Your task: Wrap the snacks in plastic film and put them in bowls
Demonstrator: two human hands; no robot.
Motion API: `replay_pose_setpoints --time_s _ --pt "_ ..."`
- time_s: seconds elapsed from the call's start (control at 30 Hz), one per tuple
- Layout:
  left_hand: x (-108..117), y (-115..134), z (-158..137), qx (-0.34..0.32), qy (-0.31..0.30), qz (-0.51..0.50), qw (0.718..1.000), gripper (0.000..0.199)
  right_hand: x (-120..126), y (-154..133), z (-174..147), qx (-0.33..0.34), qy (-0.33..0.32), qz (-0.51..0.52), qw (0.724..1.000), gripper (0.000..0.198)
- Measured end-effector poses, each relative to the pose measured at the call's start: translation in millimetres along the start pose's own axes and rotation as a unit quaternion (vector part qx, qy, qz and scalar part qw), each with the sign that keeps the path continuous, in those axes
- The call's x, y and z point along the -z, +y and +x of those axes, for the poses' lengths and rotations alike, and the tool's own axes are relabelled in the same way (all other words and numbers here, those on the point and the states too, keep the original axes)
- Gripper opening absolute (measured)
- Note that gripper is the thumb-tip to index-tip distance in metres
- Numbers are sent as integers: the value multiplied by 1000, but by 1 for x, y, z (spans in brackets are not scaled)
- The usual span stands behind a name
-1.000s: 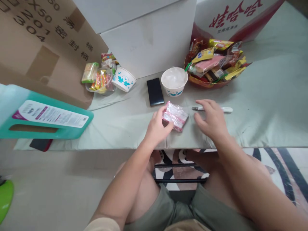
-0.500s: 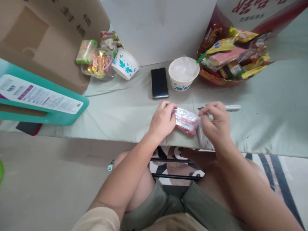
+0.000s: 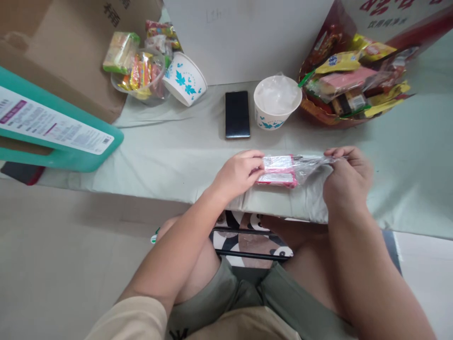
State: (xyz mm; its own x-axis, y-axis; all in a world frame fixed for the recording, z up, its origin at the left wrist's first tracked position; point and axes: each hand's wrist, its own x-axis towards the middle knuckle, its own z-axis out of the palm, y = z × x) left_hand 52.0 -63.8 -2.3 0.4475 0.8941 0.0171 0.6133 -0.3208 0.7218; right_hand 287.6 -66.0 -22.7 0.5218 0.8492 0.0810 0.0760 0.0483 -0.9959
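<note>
Two flat pink-and-white packs (image 3: 279, 171) lie side by side inside a clear plastic bag (image 3: 307, 166), near the table's front edge. My left hand (image 3: 239, 171) is closed on the left end of the packs. At the other side my right hand (image 3: 348, 177) pinches the bag's loose end, which stretches taut between the packs and my fingers. Beneath my right hand, more crumpled clear plastic (image 3: 316, 198) hangs at the table edge. The white-handled knife seen earlier beside my right hand is now mostly hidden behind the bag and hand.
Behind the packs are a black phone (image 3: 237, 114) and a paper bowl (image 3: 276, 101) lined with clear plastic. A basket of wrapped snacks (image 3: 339, 115) stands right. Left are a tipped paper bowl (image 3: 186, 79), a clear tub of sweets (image 3: 145, 78) and a teal jug (image 3: 88, 137).
My right hand has moved right, drawing the bag's end out from the packs. My left hand stays on their left end. The view has shifted slightly.
</note>
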Motion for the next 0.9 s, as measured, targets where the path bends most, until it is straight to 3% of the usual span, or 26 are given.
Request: replay_pose_setpoints --time_s 0.27,0.37,0.47,0.57,0.67,0.77,0.9 --pt "-7 4 3 9 29 18 999 13 -3 0 -3 0 0 -19 1000 9" --pt "-10 4 9 28 23 -24 999 28 -3 2 -5 -5 -24 -27 999 9" --pt "-9 1 15 30 24 -71 997 14 -3 4 -4 5 -23 -34 999 8" --pt "-4 0 16 34 66 -126 989 15 -3 3 -2 7 -12 -30 999 8" --pt "3 -3 17 75 144 -224 961 13 -2 2 -1 4 -1 -5 1000 9" --pt "11 -14 19 134 226 -315 912 12 0 2 1 3 5 4 1000 11" --pt "23 -36 23 263 284 -358 850 29 2 5 8 -8 19 8 1000 16"
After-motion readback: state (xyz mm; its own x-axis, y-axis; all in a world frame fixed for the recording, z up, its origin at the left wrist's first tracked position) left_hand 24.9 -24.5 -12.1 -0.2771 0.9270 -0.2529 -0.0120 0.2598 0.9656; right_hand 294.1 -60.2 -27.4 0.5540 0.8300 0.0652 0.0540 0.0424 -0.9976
